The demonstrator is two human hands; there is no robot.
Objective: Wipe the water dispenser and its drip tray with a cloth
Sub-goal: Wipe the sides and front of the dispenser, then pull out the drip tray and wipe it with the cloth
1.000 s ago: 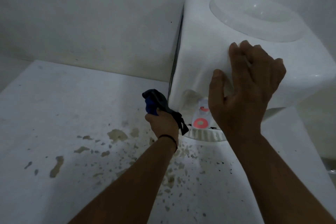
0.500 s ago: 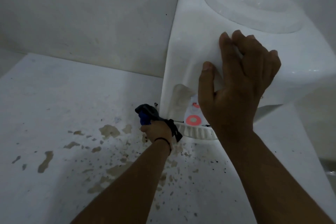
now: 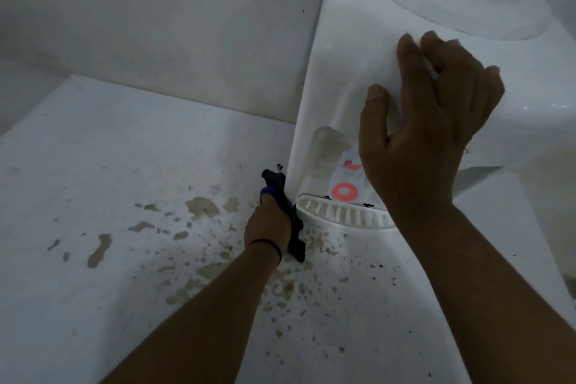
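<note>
A white tabletop water dispenser [image 3: 336,50] stands at the right against the wall, with a round bottle well on top. Its ribbed white drip tray [image 3: 339,215] juts out at the base, below a red ring sticker. My left hand [image 3: 268,224] is closed on a dark blue-black cloth [image 3: 285,206] and presses it against the dispenser's lower left corner, beside the tray. My right hand [image 3: 427,121] rests on the dispenser's front upper edge, fingers curled over it, hiding the taps.
The white countertop [image 3: 109,165] is covered with brown stains [image 3: 202,206] and dark specks in front of the dispenser. A grey-white wall [image 3: 156,25] runs behind. The counter's right edge drops off near the lower right.
My left hand has slid the cloth down the dispenser's left side to its base by the drip tray. My right hand has stayed on the front edge.
</note>
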